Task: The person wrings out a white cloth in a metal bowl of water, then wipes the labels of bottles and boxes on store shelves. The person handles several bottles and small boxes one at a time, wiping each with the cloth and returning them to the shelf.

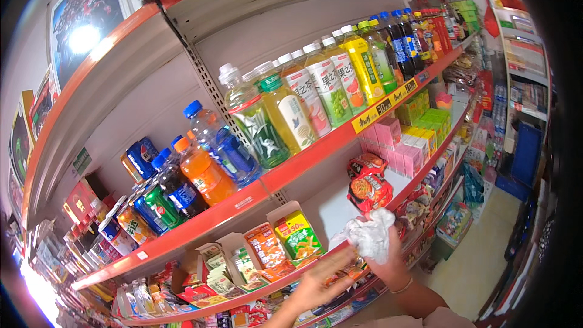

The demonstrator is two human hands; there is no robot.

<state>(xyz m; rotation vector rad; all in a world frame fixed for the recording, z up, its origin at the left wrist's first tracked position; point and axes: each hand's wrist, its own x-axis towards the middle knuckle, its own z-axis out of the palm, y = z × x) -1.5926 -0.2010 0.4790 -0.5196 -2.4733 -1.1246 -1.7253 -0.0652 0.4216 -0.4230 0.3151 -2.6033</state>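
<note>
My right hand grips a crumpled white cloth at the front of a shelf below the bottle row. The cloth covers part of the fingers. My left hand, a little blurred, is just left of it, fingers extended over the red shelf edge, with nothing seen in it. Close beyond the cloth lie red noodle packets. Left of my hands stand an open box with a green and yellow snack packet and one with orange snack packets.
Drink bottles line the shelf above, with cans at its left. Pink cartons stand beyond the noodle packets. More packaged goods fill the lower shelves. At right are a tiled floor, a blue crate and a white rack.
</note>
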